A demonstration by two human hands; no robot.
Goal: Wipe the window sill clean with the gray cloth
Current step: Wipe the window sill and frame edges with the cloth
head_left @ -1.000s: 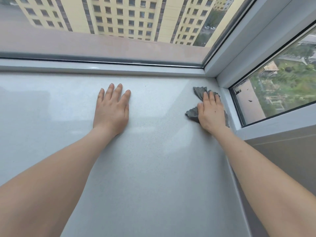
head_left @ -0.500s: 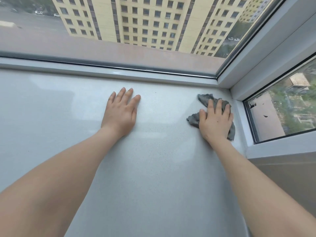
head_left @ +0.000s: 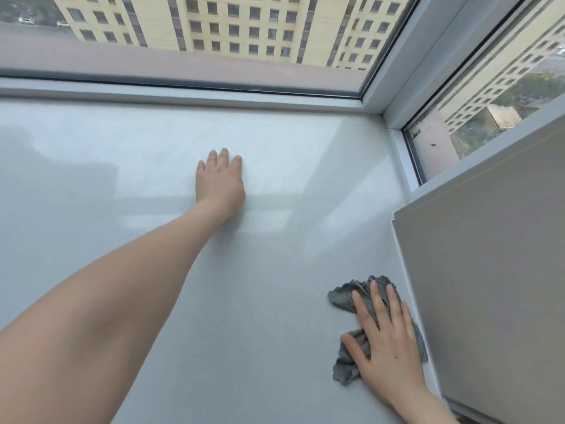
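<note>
While the left hand (head_left: 220,182) rests flat, fingers together, mid-sill, the right hand (head_left: 385,341), fingers spread, presses the crumpled gray cloth (head_left: 347,296) against the pale gray window sill's (head_left: 122,166) right edge.

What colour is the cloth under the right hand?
Gray; the cloth lies crumpled under the right hand, seen in the head view.

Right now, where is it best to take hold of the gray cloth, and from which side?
Probably from above, at the bunched folds of the gray cloth beyond the right hand; the wall panel blocks the right side.
</note>
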